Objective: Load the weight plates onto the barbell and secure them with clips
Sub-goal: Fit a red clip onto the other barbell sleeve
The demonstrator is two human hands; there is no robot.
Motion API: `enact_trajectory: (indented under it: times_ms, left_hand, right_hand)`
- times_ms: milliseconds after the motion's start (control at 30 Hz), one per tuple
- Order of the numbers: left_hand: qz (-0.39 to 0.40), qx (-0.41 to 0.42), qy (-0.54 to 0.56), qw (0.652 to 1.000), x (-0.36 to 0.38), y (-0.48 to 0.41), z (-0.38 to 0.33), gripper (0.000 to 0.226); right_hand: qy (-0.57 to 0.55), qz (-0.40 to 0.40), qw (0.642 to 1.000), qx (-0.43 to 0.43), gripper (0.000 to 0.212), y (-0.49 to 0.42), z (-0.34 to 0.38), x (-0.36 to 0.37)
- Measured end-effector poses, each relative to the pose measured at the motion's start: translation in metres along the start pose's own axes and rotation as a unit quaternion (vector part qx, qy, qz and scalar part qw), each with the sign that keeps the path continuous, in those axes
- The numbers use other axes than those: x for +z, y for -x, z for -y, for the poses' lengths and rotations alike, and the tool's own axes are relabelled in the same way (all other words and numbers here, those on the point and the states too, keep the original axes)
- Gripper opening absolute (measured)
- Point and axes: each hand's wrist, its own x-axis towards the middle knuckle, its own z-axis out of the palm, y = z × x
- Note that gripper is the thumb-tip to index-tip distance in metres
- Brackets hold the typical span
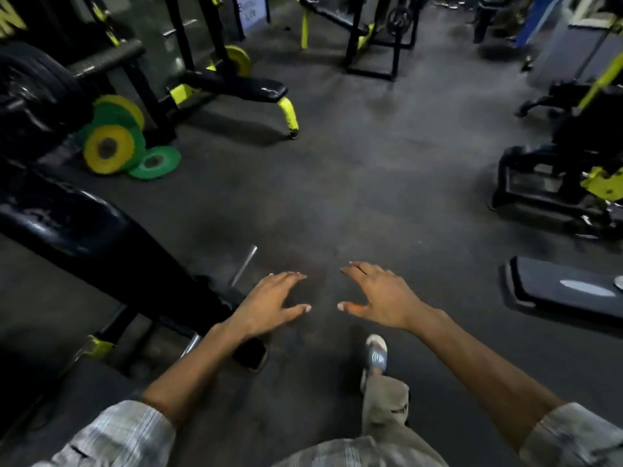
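Observation:
My left hand (269,303) and my right hand (379,298) are stretched out in front of me over the dark gym floor, fingers spread, palms down, holding nothing. A yellow weight plate (108,149) leans against green plates by a rack at the left, and a small green plate (155,162) lies flat on the floor beside it. A bare steel bar end (245,264) sticks out from under a black bench, just left of my left hand. No clips are visible.
A black padded bench (101,237) slants across the left. Another bench with yellow legs (256,92) stands further back. A flat black pad (566,288) lies at the right, machines (573,170) behind it. My sandalled foot (376,355) is below my hands.

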Motion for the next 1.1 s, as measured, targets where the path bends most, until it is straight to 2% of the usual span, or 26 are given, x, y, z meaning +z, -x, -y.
enact_trajectory:
  times_ms: [267, 500, 700, 867, 1000, 1100]
  left_hand:
    - [-0.087, -0.133, 0.005, 0.987, -0.051, -0.153, 0.062, 0.068]
    - [-0.153, -0.251, 0.017, 0.956, -0.094, -0.222, 0.129, 0.070]
    - [-0.187, -0.329, 0.021, 0.926, -0.126, -0.270, 0.223, 0.071]
    - [-0.205, -0.388, 0.028, 0.898, -0.162, -0.279, 0.277, 0.070]
    - [-0.241, -0.464, 0.039, 0.852, -0.189, -0.272, 0.310, 0.071]
    - [-0.263, -0.526, 0.039, 0.808, -0.203, -0.265, 0.329, 0.072]
  right_hand:
    - [0.025, 0.028, 0.990, -0.138, 0.087, -0.233, -0.066, -0.073]
    - [0.080, 0.061, 0.960, -0.263, 0.085, -0.402, -0.063, -0.126]
    - [0.109, 0.067, 0.927, -0.353, 0.085, -0.548, -0.016, -0.139]
    - [0.127, 0.069, 0.894, -0.425, 0.085, -0.634, 0.036, -0.159]
    - [0.137, 0.086, 0.852, -0.498, 0.086, -0.705, 0.090, -0.170]
    - [0.152, 0.108, 0.803, -0.566, 0.086, -0.747, 0.134, -0.170]
